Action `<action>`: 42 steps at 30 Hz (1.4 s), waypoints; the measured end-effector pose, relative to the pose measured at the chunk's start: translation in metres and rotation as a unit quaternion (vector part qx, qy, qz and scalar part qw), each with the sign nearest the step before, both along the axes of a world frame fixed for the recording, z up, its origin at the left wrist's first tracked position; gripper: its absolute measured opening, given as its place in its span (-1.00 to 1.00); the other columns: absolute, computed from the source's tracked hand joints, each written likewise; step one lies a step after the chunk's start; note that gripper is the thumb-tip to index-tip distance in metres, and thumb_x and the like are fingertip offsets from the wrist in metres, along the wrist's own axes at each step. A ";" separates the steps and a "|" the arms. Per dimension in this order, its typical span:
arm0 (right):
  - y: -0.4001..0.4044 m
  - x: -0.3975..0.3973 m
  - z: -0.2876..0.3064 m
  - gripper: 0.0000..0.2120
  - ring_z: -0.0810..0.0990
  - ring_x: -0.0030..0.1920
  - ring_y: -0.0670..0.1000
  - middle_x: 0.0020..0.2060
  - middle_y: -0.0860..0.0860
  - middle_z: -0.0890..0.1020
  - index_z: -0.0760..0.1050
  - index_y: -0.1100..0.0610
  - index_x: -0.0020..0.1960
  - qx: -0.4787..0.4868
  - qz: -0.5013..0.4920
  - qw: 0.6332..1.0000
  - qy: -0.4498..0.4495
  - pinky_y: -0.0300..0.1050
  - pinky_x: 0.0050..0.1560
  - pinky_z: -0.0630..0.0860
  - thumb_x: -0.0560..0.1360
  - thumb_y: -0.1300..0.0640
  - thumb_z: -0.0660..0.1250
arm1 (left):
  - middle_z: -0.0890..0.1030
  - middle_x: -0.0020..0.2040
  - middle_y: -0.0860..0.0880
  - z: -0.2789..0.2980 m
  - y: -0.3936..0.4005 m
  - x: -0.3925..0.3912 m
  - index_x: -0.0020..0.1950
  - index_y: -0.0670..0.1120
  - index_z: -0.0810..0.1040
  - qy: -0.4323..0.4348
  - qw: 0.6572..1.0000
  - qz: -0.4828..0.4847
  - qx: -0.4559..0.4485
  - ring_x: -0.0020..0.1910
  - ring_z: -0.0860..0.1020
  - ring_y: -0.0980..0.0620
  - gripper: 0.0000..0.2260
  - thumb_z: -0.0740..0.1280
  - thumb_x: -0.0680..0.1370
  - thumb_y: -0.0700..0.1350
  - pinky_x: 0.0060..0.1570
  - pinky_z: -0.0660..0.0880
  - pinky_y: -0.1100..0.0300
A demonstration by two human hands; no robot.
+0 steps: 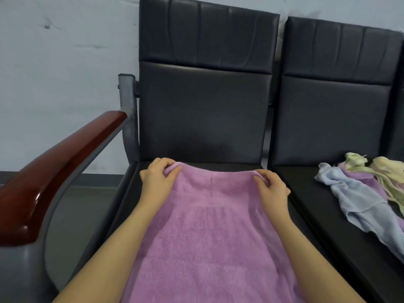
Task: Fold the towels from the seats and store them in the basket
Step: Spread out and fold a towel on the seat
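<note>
Folding the pink towel [209, 232] — first towel, mid-step by the look of it. Spread lengthwise on the left seat [196, 166], far edge near the backrest, near end running out of frame at the bottom. Left hand [156, 178] pinches the far-left corner, fingers curled round the hem; right hand [271, 186] pinches the far-right corner the same way, thumb under, fingers over. Far edge pulled taut between the two, slightly lifted off the cushion.

Probably squaring the far edge, or about to draw it back toward the near end for the first fold — can't tell which. Next move calls for both corners travelling together, even tension, edges lined up before pressing flat.

Still waiting on the right seat [328, 204]: unfolded pile — blue towel [354, 197], purple towel [363, 178], yellow-green towels [380, 169]. Basket not in view, so storing looks a long way off.
</note>
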State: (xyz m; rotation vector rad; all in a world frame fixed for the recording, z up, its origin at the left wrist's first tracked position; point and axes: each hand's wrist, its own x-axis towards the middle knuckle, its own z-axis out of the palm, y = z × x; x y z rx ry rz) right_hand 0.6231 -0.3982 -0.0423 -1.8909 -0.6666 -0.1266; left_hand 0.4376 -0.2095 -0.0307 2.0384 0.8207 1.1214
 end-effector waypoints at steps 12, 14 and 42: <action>-0.068 -0.043 0.045 -0.90 0.54 -0.16 -0.13 -0.19 0.03 0.63 0.59 0.09 -0.06 0.171 -0.021 0.985 -0.021 -0.30 -0.04 0.45 0.55 0.21 0.31 | 0.60 -0.17 0.11 0.040 -0.062 -0.040 -0.13 -0.01 0.55 -0.102 0.993 -0.023 -0.049 -0.15 0.54 0.19 -0.89 0.30 0.56 -0.17 -0.16 0.43 0.36; -0.077 -0.044 0.047 -0.89 0.58 -0.07 -0.08 -0.12 -0.01 0.65 0.61 0.08 -0.02 0.166 -0.066 0.984 -0.024 -0.24 0.02 0.48 0.54 0.19 0.31 | 0.60 -0.19 0.14 0.045 -0.064 -0.043 -0.11 -0.01 0.57 -0.100 0.994 -0.001 -0.046 -0.16 0.54 0.21 -0.91 0.30 0.56 -0.14 -0.18 0.44 0.36; -0.048 0.027 -0.048 -0.93 0.50 -0.01 0.05 -0.09 0.01 0.56 0.45 0.07 -0.10 -0.231 -0.119 0.965 0.027 -0.03 0.08 0.20 0.54 0.21 0.24 | 0.53 0.17 -0.05 -0.063 -0.012 0.012 0.24 -0.06 0.49 0.318 0.940 0.088 0.086 0.14 0.46 -0.04 -0.77 0.19 0.60 -0.16 0.11 0.36 0.05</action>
